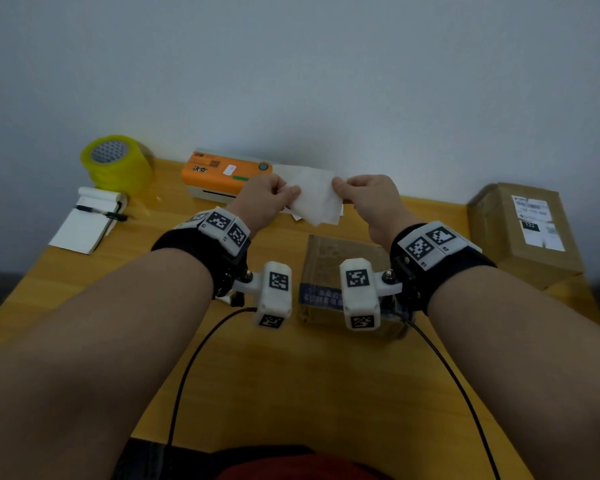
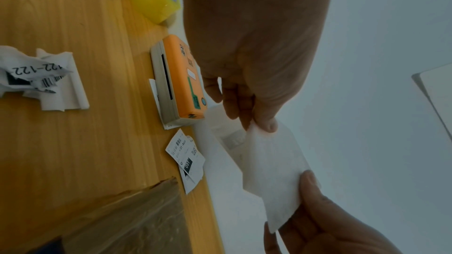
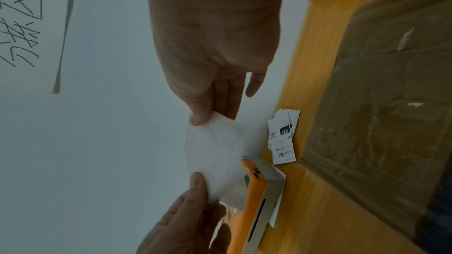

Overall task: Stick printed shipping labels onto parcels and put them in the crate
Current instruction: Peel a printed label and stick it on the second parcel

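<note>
A white label sheet (image 1: 317, 199) hangs in the air between both hands, its blank side toward the head camera. My left hand (image 1: 271, 197) pinches its left corner and my right hand (image 1: 364, 195) pinches its right corner; the same sheet (image 2: 274, 169) (image 3: 215, 154) shows in both wrist views. Below the hands a tape-wrapped brown parcel (image 1: 340, 271) lies flat on the wooden table (image 1: 291, 382). A second parcel (image 1: 523, 233), with a label on top, stands at the right edge. The orange label printer (image 1: 222, 171) sits by the wall.
A yellow tape roll (image 1: 118, 161) and a notepad with a pen (image 1: 90, 220) lie at the back left. Loose printed labels (image 2: 186, 157) rest near the printer, and crumpled label scraps (image 2: 39, 78) lie on the table. Black cables (image 1: 187, 372) run toward me.
</note>
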